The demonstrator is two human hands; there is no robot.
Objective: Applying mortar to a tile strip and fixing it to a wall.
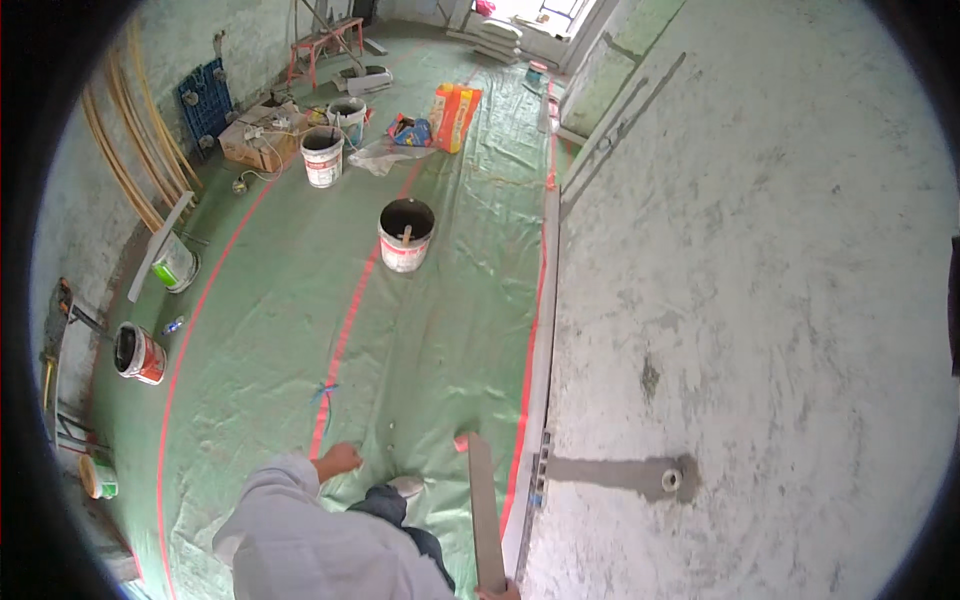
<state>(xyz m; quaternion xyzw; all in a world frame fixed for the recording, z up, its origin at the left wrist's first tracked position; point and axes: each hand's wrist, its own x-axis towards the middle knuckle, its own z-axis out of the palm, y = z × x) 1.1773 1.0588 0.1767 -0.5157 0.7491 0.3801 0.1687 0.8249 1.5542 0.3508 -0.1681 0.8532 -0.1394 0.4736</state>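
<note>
My left hand, at the end of a light grey sleeve, is out over the green floor sheet with its fingers curled. Whether anything is inside them is hidden. At the lower edge my right hand shows only in part, closed around the near end of a long, flat, grey straightedge. The bar points away from me, beside the foot of the wall. A small pinkish-red piece shows next to its far end; I cannot tell what it is. One of my shoes is below, close to the left hand.
Green sheeting with red stripes covers the floor. A bucket with a handle sticking out stands ahead. More buckets, a cardboard box and an orange bag lie beyond. A plastered wall with a pipe stub rises at right.
</note>
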